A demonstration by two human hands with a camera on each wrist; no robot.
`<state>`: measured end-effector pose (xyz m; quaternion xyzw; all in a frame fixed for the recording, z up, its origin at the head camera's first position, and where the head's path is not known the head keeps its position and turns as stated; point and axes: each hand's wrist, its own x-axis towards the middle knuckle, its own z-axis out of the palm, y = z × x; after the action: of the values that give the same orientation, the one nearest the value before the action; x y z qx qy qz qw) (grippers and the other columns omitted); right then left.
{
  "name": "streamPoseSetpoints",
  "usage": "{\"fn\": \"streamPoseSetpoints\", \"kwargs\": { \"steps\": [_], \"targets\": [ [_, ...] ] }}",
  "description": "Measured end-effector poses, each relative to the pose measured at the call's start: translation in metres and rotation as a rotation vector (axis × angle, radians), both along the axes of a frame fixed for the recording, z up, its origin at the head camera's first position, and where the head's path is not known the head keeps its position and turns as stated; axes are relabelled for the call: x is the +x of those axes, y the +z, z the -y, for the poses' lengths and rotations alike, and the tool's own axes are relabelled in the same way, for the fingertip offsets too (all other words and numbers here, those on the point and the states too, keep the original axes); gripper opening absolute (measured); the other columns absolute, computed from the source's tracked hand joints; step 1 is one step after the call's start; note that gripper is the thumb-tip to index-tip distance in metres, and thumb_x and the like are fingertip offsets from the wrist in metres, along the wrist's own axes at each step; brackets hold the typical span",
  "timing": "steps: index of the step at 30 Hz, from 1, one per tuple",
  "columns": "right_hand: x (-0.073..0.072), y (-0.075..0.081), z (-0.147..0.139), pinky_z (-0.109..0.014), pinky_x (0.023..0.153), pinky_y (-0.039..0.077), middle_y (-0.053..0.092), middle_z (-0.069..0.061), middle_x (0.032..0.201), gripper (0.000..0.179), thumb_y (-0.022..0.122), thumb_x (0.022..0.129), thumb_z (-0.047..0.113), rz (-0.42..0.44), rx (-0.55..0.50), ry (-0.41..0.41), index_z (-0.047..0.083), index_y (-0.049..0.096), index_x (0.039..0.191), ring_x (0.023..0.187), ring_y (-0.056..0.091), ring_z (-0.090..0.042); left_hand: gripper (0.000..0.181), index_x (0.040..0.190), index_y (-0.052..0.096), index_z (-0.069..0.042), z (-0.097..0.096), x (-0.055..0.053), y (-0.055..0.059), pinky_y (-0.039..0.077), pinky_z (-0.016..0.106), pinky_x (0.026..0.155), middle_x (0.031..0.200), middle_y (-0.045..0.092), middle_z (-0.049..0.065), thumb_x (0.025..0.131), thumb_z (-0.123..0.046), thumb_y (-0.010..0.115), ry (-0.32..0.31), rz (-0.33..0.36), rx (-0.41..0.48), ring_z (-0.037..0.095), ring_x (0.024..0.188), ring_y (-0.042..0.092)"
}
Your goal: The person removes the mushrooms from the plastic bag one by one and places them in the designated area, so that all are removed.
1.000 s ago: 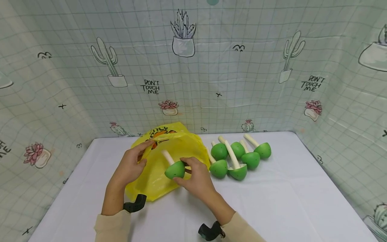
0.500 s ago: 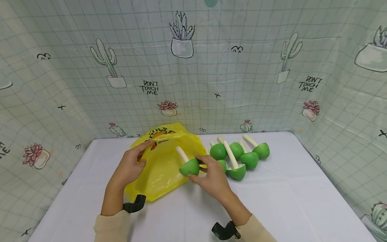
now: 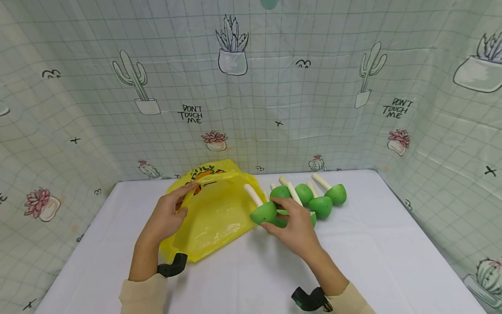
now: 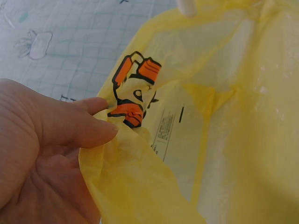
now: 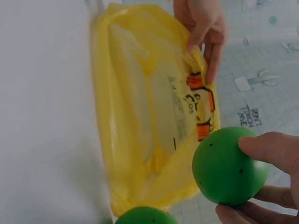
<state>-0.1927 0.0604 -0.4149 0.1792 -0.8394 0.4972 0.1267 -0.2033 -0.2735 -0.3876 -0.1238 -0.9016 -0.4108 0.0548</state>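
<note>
My left hand (image 3: 166, 217) pinches the rim of a yellow plastic bag (image 3: 213, 213), holding its mouth up; in the left wrist view, thumb and finger meet on the film. My right hand (image 3: 296, 226) grips a green-capped toy mushroom (image 3: 263, 213) by its cap, the white stem slanting up and left. It hangs at the bag's right edge, above the table. The right wrist view shows its domed cap (image 5: 229, 168) with small dark dots between thumb and fingers. Several similar mushrooms (image 3: 320, 207) lie just right of the bag, partly hidden behind my right hand.
A white cloth-covered table (image 3: 376, 261) carries everything. Behind it and at both sides hangs a checked curtain (image 3: 274, 87) with cactus drawings. Each wrist wears a black camera mount, such as the right one (image 3: 310, 299).
My right hand has moved right with the mushroom, from in front of the bag's mouth to its right edge beside the other mushrooms. The left hand stays on the rim.
</note>
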Motion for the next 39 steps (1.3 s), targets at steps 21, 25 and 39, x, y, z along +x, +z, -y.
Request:
{"fn": "streamPoseSetpoints", "kwargs": {
  "steps": [21,25,39],
  "targets": [
    [0.001,0.007,-0.092,-0.041,0.088,0.063,0.067,-0.024,0.124,0.062,0.09,0.079,-0.001,-0.062,0.091,-0.16,-0.01,0.063,0.134,0.117,0.067,-0.042,0.066,0.158,0.046,-0.001,0.001,0.002,0.0,0.047,0.061,0.111,0.161,0.043,0.023,0.096,0.02,0.053,0.0,0.003,-0.01,0.043,0.139,0.048],
    [0.0,0.005,-0.107,-0.031,0.088,0.061,0.067,-0.025,0.124,0.062,0.09,0.078,-0.002,-0.088,0.09,-0.193,-0.011,0.063,0.133,0.116,0.067,-0.043,0.067,0.158,0.046,-0.002,0.001,0.002,-0.001,0.048,0.061,0.11,0.161,0.043,0.023,0.095,0.02,0.053,0.002,0.003,-0.012,0.043,0.138,0.049],
    [-0.003,-0.007,-0.153,-0.001,0.085,0.048,0.064,-0.031,0.13,0.068,0.091,0.08,0.004,-0.052,0.123,-0.3,-0.011,0.06,0.138,0.12,0.064,-0.047,0.067,0.159,0.046,-0.003,-0.002,0.0,-0.001,0.044,0.061,0.113,0.163,0.04,0.022,0.096,0.02,0.053,-0.009,0.012,-0.006,0.044,0.144,0.043]
  ]
}}
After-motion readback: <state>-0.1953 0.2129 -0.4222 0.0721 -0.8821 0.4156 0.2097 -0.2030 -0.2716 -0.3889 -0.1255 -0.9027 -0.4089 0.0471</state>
